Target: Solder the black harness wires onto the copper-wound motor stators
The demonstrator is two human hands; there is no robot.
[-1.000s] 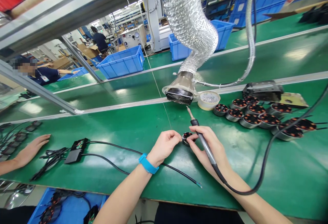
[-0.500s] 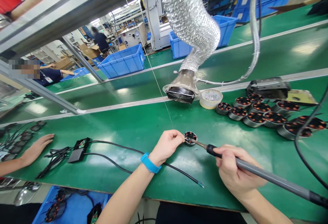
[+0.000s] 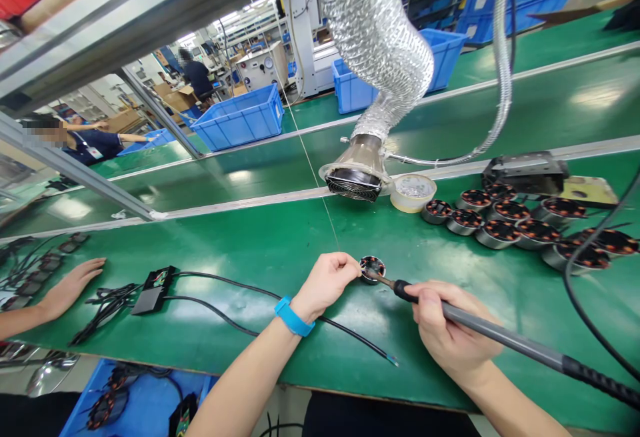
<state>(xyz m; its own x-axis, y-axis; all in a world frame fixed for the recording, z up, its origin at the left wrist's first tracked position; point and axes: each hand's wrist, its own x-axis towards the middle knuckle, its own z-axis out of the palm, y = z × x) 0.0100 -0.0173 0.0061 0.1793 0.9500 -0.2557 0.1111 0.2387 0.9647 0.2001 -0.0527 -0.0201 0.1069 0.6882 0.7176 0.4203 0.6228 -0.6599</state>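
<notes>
My right hand (image 3: 453,330) is wrapped round the grey handle of a soldering iron (image 3: 505,335), its tip inside a small round motor stator (image 3: 373,269) on the green bench. At the stator's left edge, my left hand (image 3: 330,280), with a blue wristband (image 3: 294,317), pinches something too small to make out. Under my left wrist runs a black cable (image 3: 350,332) with bared coloured wire ends. It comes from a black box with a circuit board (image 3: 155,290) to the left. A thin solder strand (image 3: 327,213) hangs down toward my left hand.
A fume extractor (image 3: 355,177) hangs beyond the stator, beside a round tub (image 3: 413,191). Several stators (image 3: 497,231) stand at the right. Another person's hand (image 3: 73,288) rests at the left. A blue bin (image 3: 145,400) sits below the bench edge.
My right hand and the soldering iron have shifted slightly to the left, and the iron's cable has swung with them. My left hand and the stator look almost unmoved.
</notes>
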